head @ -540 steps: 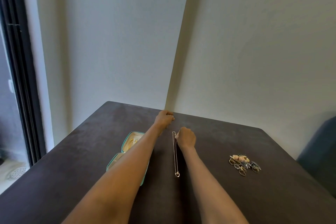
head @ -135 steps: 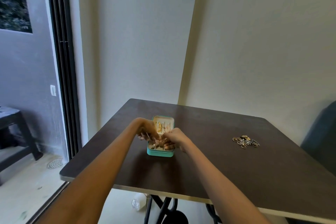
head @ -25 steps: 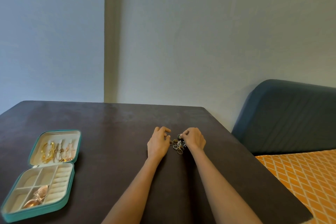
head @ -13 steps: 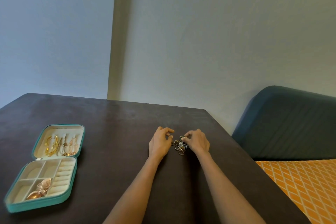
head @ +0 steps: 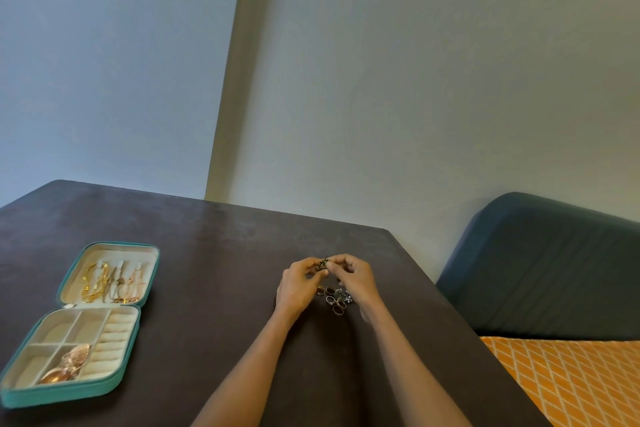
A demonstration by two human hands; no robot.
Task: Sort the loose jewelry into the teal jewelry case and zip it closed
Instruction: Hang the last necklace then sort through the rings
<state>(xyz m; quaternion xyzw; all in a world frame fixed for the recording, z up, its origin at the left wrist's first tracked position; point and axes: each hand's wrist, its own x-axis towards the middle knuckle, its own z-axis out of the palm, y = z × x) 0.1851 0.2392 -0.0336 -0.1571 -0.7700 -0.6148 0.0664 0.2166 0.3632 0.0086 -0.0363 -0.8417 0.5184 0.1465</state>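
Note:
The teal jewelry case (head: 133, 340) lies open flat at the table's left. Gold chains hang in its far half and a rose-gold piece (head: 67, 365) sits in a near compartment. A small pile of loose rings (head: 335, 298) lies on the table between my wrists. Just above the pile, my left hand (head: 298, 282) and my right hand (head: 353, 277) meet at the fingertips. Together they pinch a small dark ring (head: 323, 264) lifted off the table.
The dark table (head: 214, 253) fills the lower view; its right edge runs close past my right arm. A dark blue cushioned seat back (head: 547, 263) and an orange patterned cushion (head: 571, 381) sit to the right. Walls stand behind the table.
Both hands rose from the ring pile, with one ring now pinched between their fingertips. The view tilted up a little.

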